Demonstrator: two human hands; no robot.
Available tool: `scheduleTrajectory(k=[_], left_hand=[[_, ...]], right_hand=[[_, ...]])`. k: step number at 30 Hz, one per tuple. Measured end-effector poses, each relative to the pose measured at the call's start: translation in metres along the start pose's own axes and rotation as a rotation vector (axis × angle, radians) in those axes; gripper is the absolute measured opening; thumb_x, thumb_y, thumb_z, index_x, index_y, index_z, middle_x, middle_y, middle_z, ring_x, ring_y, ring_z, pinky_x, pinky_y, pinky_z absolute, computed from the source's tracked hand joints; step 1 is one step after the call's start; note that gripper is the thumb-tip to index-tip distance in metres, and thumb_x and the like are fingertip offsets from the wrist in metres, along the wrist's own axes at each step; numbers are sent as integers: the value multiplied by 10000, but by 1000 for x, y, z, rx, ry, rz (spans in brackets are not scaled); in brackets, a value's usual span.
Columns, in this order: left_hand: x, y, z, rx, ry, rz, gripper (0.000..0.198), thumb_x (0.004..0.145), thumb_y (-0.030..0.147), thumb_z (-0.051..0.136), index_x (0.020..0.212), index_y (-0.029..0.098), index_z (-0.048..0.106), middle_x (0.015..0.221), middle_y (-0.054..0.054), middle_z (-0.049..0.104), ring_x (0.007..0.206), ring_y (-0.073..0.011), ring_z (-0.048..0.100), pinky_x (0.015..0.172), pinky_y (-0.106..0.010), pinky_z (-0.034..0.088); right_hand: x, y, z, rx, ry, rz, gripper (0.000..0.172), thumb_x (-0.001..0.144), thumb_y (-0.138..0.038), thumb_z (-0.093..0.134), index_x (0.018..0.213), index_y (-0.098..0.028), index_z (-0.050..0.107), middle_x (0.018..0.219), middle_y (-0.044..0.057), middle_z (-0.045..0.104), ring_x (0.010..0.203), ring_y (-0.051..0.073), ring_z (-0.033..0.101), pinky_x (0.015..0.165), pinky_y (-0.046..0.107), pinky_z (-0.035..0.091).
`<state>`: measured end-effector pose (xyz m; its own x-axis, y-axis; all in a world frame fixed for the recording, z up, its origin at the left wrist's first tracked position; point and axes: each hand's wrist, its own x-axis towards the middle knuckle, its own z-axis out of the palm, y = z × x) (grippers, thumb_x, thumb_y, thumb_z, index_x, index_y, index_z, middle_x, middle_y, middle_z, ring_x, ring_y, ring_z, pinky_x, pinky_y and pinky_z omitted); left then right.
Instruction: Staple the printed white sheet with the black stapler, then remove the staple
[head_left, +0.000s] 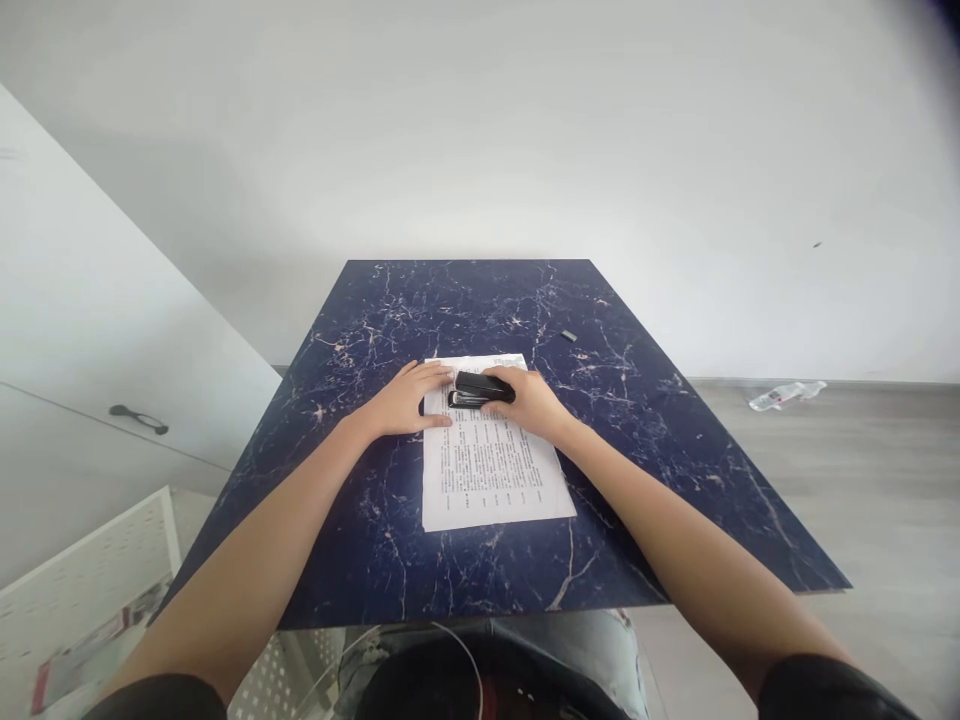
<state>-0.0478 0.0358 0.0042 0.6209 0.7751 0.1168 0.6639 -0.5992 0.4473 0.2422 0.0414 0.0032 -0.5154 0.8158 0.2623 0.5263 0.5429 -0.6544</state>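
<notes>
Printed paper sheets (495,480) lie on the dark blue marbled table (375,560), their edges slightly out of line. Over their upper part is a black stapler (480,388), its nose pointing left. My right hand (529,400) grips the stapler's right end between thumb and fingers. My left hand (412,400) rests at the sheets' left edge, thumb and fingers spread on either side of the stapler's nose, holding nothing. Whether the stapler's jaw has paper inside cannot be made out.
A small greenish strip (569,336) lies on the table, beyond my right hand. On the floor to the right is a clear plastic bottle (786,395). A white perforated basket (90,560) stands at lower left, near a cabinet with a dark handle (139,418). A white cable (469,655) hangs near my lap.
</notes>
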Motion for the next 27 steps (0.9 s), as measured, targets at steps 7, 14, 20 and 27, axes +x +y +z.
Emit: scheduleTrajectory(k=[7,14,20,27], left_hand=[[8,9,9,-696,480,-91,582,1055,616,336,1387,250,643,1529,-96,572,1478,-286,458,1253,-523,307],[15,3,21,-1178,486,-272,673,1020,701,339,1165,188,751,1364,-142,694,1350,-307,596,1203,-502,387],[15,0,21,-1202,473,-269,674,1022,699,340,1156,182,751,1341,-145,706,1336,-300,608,1193,-486,404],[14,2,21,-1177,453,-263,630,1021,679,387,1152,188,759,1332,-144,711,1322,-297,618,1187,-482,413]], right_hand=[[-6,20,-17,642,-43,157,322,1011,-474,552,1237,-308,710,1325,56,716,1265,276,647,1124,527,489],[-7,34,-11,699,-75,173,274,968,-450,634,1180,-322,752,1277,30,735,1210,268,666,1134,514,468],[-6,42,-10,694,-72,171,271,948,-465,668,1153,-321,771,1224,33,749,1146,260,680,1104,501,471],[-6,41,-10,680,-70,193,282,946,-484,653,1130,-310,777,1167,35,757,1086,260,688,1052,503,498]])
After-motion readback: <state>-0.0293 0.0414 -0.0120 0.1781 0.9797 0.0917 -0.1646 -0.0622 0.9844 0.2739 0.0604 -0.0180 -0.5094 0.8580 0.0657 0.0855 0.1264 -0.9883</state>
